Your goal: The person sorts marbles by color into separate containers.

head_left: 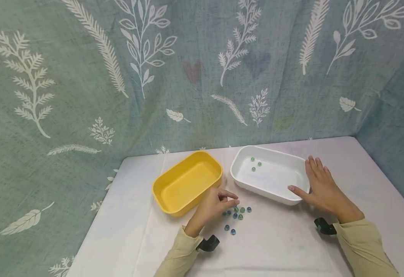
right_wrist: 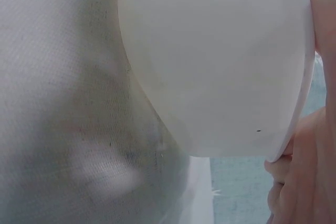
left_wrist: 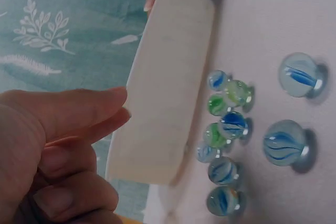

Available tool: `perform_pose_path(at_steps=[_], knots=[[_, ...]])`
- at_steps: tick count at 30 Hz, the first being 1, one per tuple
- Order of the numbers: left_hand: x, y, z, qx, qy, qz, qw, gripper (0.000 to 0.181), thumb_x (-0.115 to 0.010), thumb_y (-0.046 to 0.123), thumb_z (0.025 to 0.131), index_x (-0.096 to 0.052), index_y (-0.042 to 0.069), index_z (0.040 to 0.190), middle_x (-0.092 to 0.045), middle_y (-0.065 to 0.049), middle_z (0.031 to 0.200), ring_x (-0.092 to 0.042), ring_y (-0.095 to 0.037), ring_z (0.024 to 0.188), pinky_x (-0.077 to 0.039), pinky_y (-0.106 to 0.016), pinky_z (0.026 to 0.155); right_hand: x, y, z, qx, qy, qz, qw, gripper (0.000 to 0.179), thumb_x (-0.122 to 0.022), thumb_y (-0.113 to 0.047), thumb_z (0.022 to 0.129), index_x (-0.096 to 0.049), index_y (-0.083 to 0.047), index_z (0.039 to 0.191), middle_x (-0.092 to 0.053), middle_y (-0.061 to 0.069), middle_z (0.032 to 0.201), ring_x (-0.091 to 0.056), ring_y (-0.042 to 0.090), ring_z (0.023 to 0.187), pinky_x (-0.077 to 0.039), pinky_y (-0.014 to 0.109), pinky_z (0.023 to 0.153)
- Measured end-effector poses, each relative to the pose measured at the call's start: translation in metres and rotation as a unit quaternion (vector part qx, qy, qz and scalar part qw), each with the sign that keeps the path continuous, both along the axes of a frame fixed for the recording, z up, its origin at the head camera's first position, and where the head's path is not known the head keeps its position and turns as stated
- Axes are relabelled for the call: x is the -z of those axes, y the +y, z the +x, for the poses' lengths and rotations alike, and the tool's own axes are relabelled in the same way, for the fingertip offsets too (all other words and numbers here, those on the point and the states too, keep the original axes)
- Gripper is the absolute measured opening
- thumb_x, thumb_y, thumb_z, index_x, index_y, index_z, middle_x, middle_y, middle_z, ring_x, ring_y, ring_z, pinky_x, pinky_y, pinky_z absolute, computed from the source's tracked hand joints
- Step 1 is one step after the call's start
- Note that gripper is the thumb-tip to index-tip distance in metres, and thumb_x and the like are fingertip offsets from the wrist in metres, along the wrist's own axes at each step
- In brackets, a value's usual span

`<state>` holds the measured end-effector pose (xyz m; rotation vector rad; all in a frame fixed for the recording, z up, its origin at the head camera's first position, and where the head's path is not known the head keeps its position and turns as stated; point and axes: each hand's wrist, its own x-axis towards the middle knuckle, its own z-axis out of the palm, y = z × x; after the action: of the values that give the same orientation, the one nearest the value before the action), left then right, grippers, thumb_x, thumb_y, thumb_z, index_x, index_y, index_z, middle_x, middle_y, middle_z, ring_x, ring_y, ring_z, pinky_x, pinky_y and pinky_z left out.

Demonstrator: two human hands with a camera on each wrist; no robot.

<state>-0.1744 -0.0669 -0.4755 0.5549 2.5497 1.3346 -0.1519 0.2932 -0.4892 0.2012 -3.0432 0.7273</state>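
My left hand (head_left: 213,204) hovers beside a cluster of glass marbles (head_left: 235,216) on the table. Thumb and forefinger tips come together, the other fingers curl in, and no marble shows between them. Up close in the left wrist view, the marbles (left_wrist: 232,125) are clear with blue or green swirls. At the right end of a white tray (head_left: 272,188), my right hand (head_left: 321,188) rests on the rim, fingers extended and thumb reaching over the near edge. Three green marbles (head_left: 259,164) lie inside the tray, toward its left end. The right wrist view shows the tray's outer wall (right_wrist: 215,66).
A yellow tray (head_left: 188,184) stands left of the white one, just beyond my left hand, with nothing showing inside. White cloth covers the table (head_left: 274,238). A green leaf-patterned curtain (head_left: 195,92) hangs behind the table's back edge.
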Motion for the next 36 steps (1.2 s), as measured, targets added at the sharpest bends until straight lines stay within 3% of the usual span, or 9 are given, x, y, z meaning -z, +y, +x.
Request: perform_pose_path(at_steps=[6, 15, 26, 36], knots=[[0.007, -0.001, 0.004, 0.011, -0.009, -0.022, 0.9997, 0.011, -0.081, 0.02, 0.089, -0.084, 0.013, 0.096, -0.045, 0.007, 0.056, -0.039, -0.005, 0.054, -0.027, -0.017, 0.049, 0.0, 0.0, 0.0, 0.002, -0.006, -0.005, 1.0, 0.119, -0.056, -0.068, 0.095, 0.002, 0.013, 0.16, 0.009, 0.033, 0.17, 0.011, 0.051, 0.158, 0.004, 0.068, 0.127], [0.016, 0.003, 0.008, 0.052, -0.001, -0.055, 0.9971, 0.01, -0.082, 0.019, 0.088, -0.084, 0.011, 0.094, -0.045, 0.01, 0.054, -0.038, -0.001, 0.052, -0.027, -0.016, 0.048, -0.001, 0.0, 0.0, -0.002, -0.002, -0.011, 0.9999, 0.117, -0.057, -0.066, 0.096, 0.001, 0.013, 0.16, 0.007, 0.033, 0.17, 0.01, 0.05, 0.159, 0.005, 0.067, 0.127], [0.017, 0.004, 0.012, 0.057, 0.024, -0.133, 0.9891, 0.011, -0.087, 0.026, 0.083, -0.085, 0.018, 0.09, -0.053, 0.013, 0.062, -0.044, -0.001, 0.06, -0.035, -0.016, 0.057, 0.0, -0.001, 0.001, -0.001, -0.004, -0.011, 0.9999, 0.118, -0.057, -0.066, 0.095, 0.001, 0.013, 0.159, 0.009, 0.033, 0.17, 0.01, 0.051, 0.158, 0.005, 0.067, 0.127], [0.019, 0.006, 0.012, 0.065, 0.038, -0.161, 0.9841, 0.011, -0.088, 0.026, 0.082, -0.085, 0.02, 0.09, -0.05, 0.012, 0.058, -0.041, -0.001, 0.054, -0.033, -0.017, 0.051, -0.001, 0.001, 0.0, -0.001, 0.002, -0.005, 1.0, 0.117, -0.057, -0.066, 0.096, 0.001, 0.014, 0.159, 0.007, 0.034, 0.169, 0.009, 0.052, 0.158, 0.003, 0.069, 0.126]])
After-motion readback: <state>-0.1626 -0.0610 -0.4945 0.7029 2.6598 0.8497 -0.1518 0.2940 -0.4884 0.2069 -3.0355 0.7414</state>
